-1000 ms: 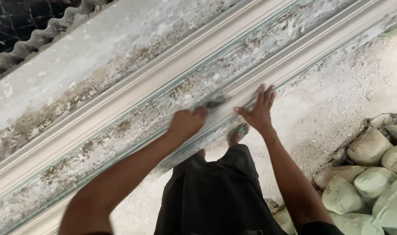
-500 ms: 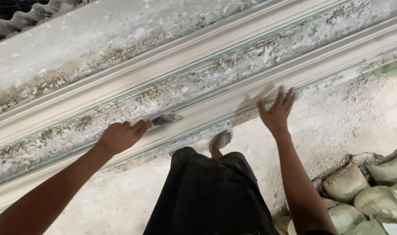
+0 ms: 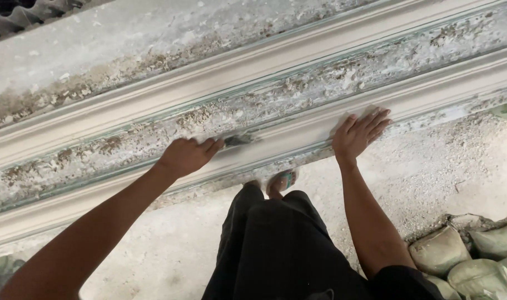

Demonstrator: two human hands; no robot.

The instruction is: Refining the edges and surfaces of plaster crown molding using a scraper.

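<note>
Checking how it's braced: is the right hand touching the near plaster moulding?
Touching: the head view shows the right hand pressed flat, fingers spread, on the near plaster moulding.

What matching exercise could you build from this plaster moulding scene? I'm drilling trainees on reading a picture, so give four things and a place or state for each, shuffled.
Things:
1. left hand
2. right hand
3. sacks
4. sandalled foot

Places or states:
A. piled at the lower right on the dusty floor
B. flat, fingers spread, on the pale moulding
C. closed around a small scraper laid against the moulding
D. on the floor just below the moulding, between the two arms

Pairs: 1-C, 2-B, 3-A, 4-D
</note>
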